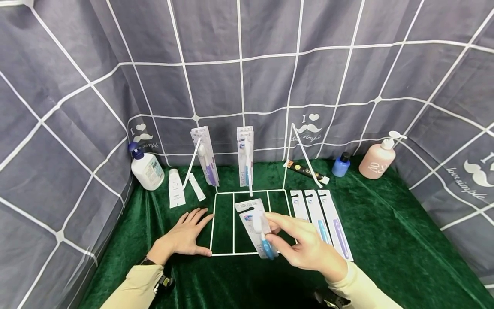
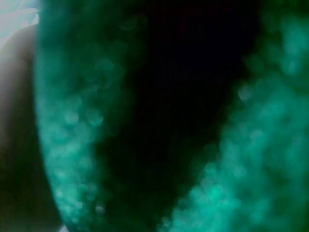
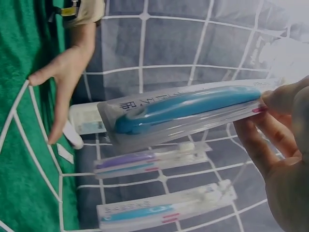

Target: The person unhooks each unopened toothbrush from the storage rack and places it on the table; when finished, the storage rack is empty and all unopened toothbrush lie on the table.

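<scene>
A packaged toothbrush with a blue handle [image 1: 266, 249] is pinched between the thumb and fingers of my right hand [image 1: 305, 242], tilted above the base of a white wire rack [image 1: 233, 227]. In the right wrist view its clear blister [image 3: 188, 111] is close up. My left hand [image 1: 183, 236] rests on the green cloth with fingers spread, thumb at the rack's front left corner. Packaged toothbrushes hang from two rack arms: purple-handled ones [image 1: 211, 169] on the left, blue-handled ones [image 1: 242, 167] in the middle. Only blurred green cloth [image 2: 260, 159] fills most of the left wrist view.
Three packaged toothbrushes [image 1: 335, 227] lie right of the rack, partly behind my right hand. A white tube [image 1: 176, 189], small white box [image 1: 197, 187] and white pump bottle [image 1: 148, 171] are left. A black tube [image 1: 306, 171], blue bottle [image 1: 341, 165] and pink pump bottle [image 1: 376, 162] are right.
</scene>
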A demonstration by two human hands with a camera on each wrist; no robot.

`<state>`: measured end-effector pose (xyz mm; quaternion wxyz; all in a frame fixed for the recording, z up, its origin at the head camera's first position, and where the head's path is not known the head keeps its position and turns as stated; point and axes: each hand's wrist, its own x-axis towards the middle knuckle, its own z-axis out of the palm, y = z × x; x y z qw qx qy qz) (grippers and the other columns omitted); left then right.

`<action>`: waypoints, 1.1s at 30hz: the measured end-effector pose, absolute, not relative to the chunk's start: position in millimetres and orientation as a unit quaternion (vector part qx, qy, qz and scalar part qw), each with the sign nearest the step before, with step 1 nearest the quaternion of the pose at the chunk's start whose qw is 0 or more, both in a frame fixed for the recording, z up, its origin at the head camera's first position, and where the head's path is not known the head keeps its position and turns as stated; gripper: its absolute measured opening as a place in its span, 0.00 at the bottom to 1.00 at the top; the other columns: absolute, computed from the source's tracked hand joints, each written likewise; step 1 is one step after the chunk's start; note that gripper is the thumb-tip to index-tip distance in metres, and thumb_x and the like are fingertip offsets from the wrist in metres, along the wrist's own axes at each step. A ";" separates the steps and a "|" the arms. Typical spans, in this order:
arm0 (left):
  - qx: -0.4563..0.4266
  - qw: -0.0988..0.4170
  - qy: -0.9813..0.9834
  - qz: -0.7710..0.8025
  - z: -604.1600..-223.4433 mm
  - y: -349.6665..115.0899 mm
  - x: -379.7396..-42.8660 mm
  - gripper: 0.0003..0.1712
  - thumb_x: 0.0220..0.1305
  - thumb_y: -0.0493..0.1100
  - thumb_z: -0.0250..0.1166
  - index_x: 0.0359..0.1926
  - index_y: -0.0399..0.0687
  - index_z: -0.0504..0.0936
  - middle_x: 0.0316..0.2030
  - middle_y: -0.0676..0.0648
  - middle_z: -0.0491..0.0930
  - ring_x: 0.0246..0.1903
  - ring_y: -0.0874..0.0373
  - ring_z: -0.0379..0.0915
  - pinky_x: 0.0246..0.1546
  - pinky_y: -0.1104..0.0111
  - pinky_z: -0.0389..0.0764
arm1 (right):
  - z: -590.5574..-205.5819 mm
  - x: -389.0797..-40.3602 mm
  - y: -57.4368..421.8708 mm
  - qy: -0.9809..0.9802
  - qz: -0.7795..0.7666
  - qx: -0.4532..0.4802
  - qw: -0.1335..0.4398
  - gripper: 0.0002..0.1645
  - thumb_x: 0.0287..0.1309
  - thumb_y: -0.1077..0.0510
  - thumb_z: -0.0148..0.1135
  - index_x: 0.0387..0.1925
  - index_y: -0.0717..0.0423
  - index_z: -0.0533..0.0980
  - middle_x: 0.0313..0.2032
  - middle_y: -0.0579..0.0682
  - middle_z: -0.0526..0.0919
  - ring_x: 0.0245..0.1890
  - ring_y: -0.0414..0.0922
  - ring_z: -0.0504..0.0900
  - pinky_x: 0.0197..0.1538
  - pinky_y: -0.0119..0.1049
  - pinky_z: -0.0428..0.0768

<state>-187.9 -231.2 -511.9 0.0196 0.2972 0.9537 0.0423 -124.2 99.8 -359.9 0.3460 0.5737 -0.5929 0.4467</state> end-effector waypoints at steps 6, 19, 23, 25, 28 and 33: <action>0.297 0.018 0.954 0.041 -512.6 -231.8 -189.2 0.64 0.31 0.84 0.54 0.68 0.57 0.55 0.66 0.44 0.54 0.66 0.44 0.48 0.57 0.43 0.56 | -347.4 -120.4 113.0 -0.589 0.436 0.545 0.407 0.20 0.54 0.65 0.60 0.45 0.79 0.71 0.27 0.59 0.82 0.26 0.44 0.80 0.35 0.29 0.78; 0.297 0.019 0.954 0.044 -512.8 -231.9 -189.0 0.64 0.31 0.85 0.53 0.68 0.57 0.56 0.66 0.44 0.55 0.66 0.44 0.48 0.57 0.43 0.56 | -329.6 -115.9 153.3 -0.526 0.549 0.529 0.377 0.24 0.50 0.74 0.58 0.47 0.86 0.65 0.34 0.64 0.81 0.37 0.46 0.81 0.45 0.30 0.77; 0.297 0.019 0.953 0.046 -511.4 -231.9 -188.9 0.64 0.31 0.85 0.54 0.68 0.57 0.56 0.66 0.44 0.55 0.66 0.44 0.48 0.57 0.43 0.56 | -330.4 -118.0 167.8 -0.506 0.581 0.521 0.367 0.25 0.49 0.76 0.58 0.48 0.89 0.62 0.37 0.69 0.79 0.37 0.50 0.81 0.44 0.32 0.78; 0.298 0.019 0.953 0.047 -511.7 -232.0 -188.8 0.64 0.31 0.84 0.54 0.68 0.56 0.56 0.66 0.44 0.55 0.65 0.44 0.48 0.56 0.42 0.56 | -331.1 -119.1 175.0 -0.504 0.592 0.514 0.363 0.26 0.49 0.77 0.57 0.48 0.89 0.61 0.37 0.70 0.79 0.37 0.50 0.81 0.44 0.32 0.78; 0.300 0.018 0.952 0.049 -512.2 -231.9 -188.4 0.64 0.31 0.84 0.55 0.68 0.56 0.57 0.66 0.44 0.55 0.65 0.44 0.48 0.56 0.43 0.56 | -332.6 -120.2 186.6 -0.516 0.605 0.489 0.360 0.27 0.49 0.77 0.57 0.49 0.89 0.60 0.36 0.69 0.79 0.34 0.48 0.80 0.40 0.30 0.78; 0.300 0.020 0.953 0.050 -512.9 -231.9 -188.2 0.64 0.32 0.84 0.55 0.68 0.56 0.56 0.66 0.44 0.55 0.66 0.44 0.48 0.56 0.43 0.56 | -341.5 -125.8 210.8 -0.554 0.614 0.436 0.354 0.27 0.48 0.77 0.58 0.51 0.87 0.61 0.36 0.66 0.79 0.34 0.46 0.79 0.37 0.27 0.77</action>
